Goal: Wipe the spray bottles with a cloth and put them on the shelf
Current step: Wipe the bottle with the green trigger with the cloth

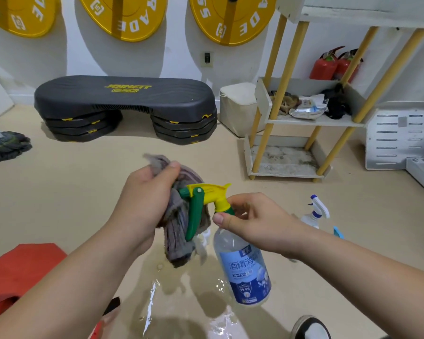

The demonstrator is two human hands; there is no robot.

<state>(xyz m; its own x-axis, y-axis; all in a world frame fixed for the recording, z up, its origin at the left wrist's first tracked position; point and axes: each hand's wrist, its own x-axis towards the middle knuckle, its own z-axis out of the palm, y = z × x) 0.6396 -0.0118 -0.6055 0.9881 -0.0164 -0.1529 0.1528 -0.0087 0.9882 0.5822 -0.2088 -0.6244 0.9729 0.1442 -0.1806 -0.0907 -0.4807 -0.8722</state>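
Observation:
My right hand (250, 218) grips the neck of a clear spray bottle (245, 267) with a blue label, a yellow spray head and a green trigger, held above the floor. My left hand (145, 201) holds a bunched grey cloth (179, 243) right against the trigger and nozzle. A second spray bottle (315, 212) with a white and blue head stands on the floor behind my right wrist. The shelf (313, 119) with yellow posts stands at the right against the wall.
The floor under the bottle is wet with a puddle (194, 304). A black step platform (125, 106) lies by the wall, a mop (5, 143) at the left, a red object (17, 267) at the lower left. Cloths and packets fill the shelf's middle tier; my shoe (311, 326) shows below.

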